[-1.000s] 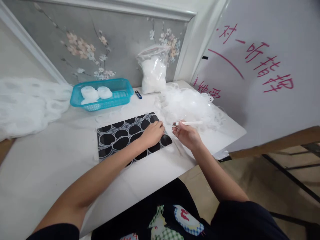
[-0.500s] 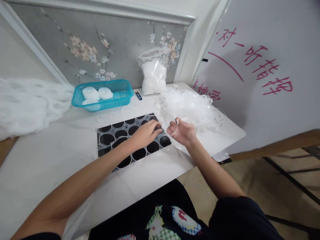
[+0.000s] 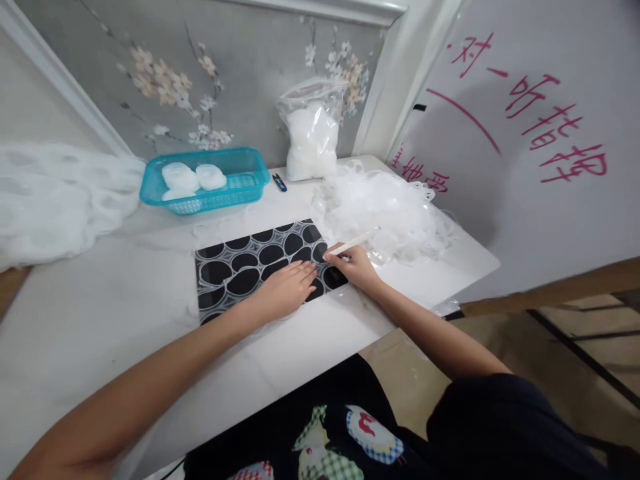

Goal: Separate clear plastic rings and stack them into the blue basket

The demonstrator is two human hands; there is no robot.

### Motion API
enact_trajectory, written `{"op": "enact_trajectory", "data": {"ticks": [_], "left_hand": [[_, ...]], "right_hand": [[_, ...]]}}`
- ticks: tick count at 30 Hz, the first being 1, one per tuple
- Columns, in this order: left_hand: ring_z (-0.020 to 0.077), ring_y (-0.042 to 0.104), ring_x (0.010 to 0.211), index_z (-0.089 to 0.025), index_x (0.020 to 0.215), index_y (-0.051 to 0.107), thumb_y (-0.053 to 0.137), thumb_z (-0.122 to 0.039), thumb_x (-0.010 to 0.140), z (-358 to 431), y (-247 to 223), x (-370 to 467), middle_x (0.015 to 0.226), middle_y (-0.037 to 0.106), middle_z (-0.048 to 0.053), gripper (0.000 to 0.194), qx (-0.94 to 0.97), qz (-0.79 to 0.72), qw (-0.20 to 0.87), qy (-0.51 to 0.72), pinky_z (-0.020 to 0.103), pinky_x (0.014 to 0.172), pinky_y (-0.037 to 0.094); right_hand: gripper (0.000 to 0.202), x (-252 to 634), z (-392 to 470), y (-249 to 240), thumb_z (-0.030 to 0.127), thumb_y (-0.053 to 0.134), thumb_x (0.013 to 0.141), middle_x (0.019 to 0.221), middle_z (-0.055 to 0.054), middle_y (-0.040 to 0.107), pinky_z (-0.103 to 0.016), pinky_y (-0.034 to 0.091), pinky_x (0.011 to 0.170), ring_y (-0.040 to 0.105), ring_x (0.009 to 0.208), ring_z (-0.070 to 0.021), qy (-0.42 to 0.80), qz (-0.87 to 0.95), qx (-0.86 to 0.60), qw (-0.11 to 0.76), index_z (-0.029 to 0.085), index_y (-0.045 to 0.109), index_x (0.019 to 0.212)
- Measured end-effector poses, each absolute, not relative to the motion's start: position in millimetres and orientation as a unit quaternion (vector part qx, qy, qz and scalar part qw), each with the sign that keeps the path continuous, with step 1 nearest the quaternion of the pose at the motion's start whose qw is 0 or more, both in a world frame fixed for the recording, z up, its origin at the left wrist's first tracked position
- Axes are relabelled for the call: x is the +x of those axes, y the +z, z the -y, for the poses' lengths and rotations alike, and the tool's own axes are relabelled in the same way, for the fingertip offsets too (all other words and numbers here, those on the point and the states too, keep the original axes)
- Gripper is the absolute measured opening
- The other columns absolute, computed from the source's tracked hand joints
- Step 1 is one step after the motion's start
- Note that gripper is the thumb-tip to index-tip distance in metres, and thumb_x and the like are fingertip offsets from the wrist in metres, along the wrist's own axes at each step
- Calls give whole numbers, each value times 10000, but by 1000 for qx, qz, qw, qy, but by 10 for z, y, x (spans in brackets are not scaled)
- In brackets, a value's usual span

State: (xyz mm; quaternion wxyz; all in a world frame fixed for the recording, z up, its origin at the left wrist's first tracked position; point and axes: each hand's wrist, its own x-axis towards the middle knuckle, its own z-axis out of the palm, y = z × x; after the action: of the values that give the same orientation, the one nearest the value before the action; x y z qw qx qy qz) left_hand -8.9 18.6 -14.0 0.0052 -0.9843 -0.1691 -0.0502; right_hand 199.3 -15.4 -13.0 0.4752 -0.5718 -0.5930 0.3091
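Note:
My right hand (image 3: 354,265) grips a slim white pen-shaped tool (image 3: 347,246), its lower end at the right part of a black board (image 3: 270,254). Whether that end has a blade or a point is too small to tell. My left hand (image 3: 287,288) lies flat on the board, fingers stretched toward the right hand. Over the black surface spreads a thin whitish sheet (image 3: 239,259) patterned with large rings and small star shapes between them.
A heap of white netlike scraps (image 3: 385,207) lies behind my right hand. Further back are a clear bag of white pieces (image 3: 313,137), small blue snips (image 3: 279,183) and a blue basket (image 3: 215,202) with white round pieces (image 3: 180,178). White ringed material (image 3: 60,200) piles at left.
My left hand has come down flat onto the board. My right hand has turned over and lowered, and the white tool now shows plainly in its fingers. The view has shifted slightly.

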Motion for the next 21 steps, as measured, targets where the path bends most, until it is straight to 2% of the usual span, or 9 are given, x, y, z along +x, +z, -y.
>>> {"op": "enact_trajectory", "data": {"ticks": [5, 13, 16, 19, 21], "left_hand": [[263, 475, 1333, -17, 1320, 549, 366, -298, 1020, -175, -135, -71, 1389, 532, 196, 450, -985, 170, 15, -37, 401, 1147, 330], [253, 482, 1329, -45, 1315, 563, 381, -297, 1016, -174, -143, -69, 1383, 542, 182, 431, -984, 170, 18, -43, 392, 1153, 318], [246, 475, 1336, -68, 1326, 556, 380, -297, 1016, -180, -151, -76, 1395, 531, 178, 424, -985, 169, 16, -44, 404, 1150, 318], [231, 465, 1345, -102, 1344, 541, 385, -305, 1014, -188, -160, -81, 1411, 521, 159, 418, -985, 167, 11, -42, 401, 1151, 312], [224, 458, 1350, -110, 1347, 538, 393, -302, 1009, -191, -160, -77, 1415, 521, 152, 415, -985, 168, -3, -45, 394, 1155, 300]], "right_hand": [[188, 2006, 156, -161, 363, 651, 794, 761, -21, 710, -296, 434, 639, 594, 646, -163, 297, 594, -577, 476, 226, 718, 683], [191, 1986, 174, -177, 393, 627, 813, 734, -20, 700, -317, 451, 647, 592, 641, -180, 272, 604, -590, 461, 243, 717, 736], [128, 1950, 294, -215, 377, 644, 812, 846, -28, 732, -341, 487, 743, 626, 761, -209, 272, 626, -566, 463, 283, 724, 776], [52, 1954, 388, -237, 335, 717, 756, 951, -21, 740, -319, 494, 783, 615, 910, -221, 323, 643, -546, 430, 313, 720, 803], [113, 2023, 329, -194, 282, 783, 678, 850, -13, 730, -279, 490, 729, 605, 885, -208, 374, 581, -555, 463, 293, 702, 756]]}}
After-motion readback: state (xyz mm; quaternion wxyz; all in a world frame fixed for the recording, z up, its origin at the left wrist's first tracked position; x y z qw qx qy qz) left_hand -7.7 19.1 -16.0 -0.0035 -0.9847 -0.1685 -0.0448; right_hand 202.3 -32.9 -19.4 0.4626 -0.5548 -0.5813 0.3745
